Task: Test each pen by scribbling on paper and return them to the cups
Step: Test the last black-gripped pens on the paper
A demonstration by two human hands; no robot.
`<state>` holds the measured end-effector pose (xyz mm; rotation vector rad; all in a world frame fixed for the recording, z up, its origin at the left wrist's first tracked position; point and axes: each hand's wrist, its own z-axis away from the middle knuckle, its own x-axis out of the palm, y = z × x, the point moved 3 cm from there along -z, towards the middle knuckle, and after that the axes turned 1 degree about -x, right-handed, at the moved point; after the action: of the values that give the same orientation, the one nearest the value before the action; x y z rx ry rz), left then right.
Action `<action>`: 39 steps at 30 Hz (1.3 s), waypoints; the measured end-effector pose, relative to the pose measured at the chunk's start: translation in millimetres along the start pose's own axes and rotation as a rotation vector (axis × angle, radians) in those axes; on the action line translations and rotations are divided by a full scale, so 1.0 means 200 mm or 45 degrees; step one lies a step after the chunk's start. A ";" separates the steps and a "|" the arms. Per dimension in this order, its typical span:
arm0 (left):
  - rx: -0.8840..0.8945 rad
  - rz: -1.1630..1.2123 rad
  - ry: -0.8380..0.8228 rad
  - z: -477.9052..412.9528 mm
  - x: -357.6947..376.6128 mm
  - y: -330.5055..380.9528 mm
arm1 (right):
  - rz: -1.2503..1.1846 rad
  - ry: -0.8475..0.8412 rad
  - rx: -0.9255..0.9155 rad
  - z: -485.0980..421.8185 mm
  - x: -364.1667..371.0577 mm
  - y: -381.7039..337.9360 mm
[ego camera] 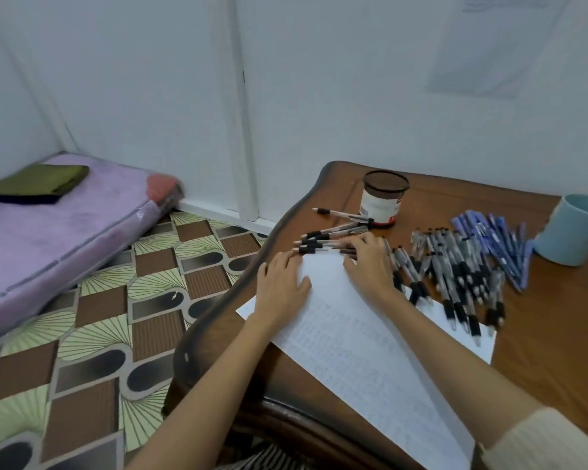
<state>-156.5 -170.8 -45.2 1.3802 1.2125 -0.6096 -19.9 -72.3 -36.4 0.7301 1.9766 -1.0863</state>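
Head view: left hand (280,283) flat on paper (360,347), palm down, holding nothing. Right hand (367,262) fingers rest on clear pens (323,239) beside brown cup (382,198); grasp unclear. Pen pile (455,273) and blue pens (499,245) lie near blue mug (574,228) on table (557,351).

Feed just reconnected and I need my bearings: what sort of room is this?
Probably a small bedroom or living room in a home, not an office: a wooden table in a white-walled corner, a purple mattress on the patterned floor, and pens beside paper.
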 end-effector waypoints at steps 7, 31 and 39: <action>0.028 -0.023 0.021 0.01 0.02 -0.02 | 0.088 0.026 -0.041 -0.03 0.01 0.04; 0.118 -0.138 -0.224 0.20 0.03 0.13 | -1.679 0.295 0.665 0.81 -0.51 0.22; 0.109 -0.051 -0.138 0.19 0.04 0.12 | -1.735 0.317 0.630 0.83 -0.51 0.24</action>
<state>-121.3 -199.7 -51.3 1.3781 1.1405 -0.7627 129.9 -206.3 -32.1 -0.4678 2.4052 -2.3816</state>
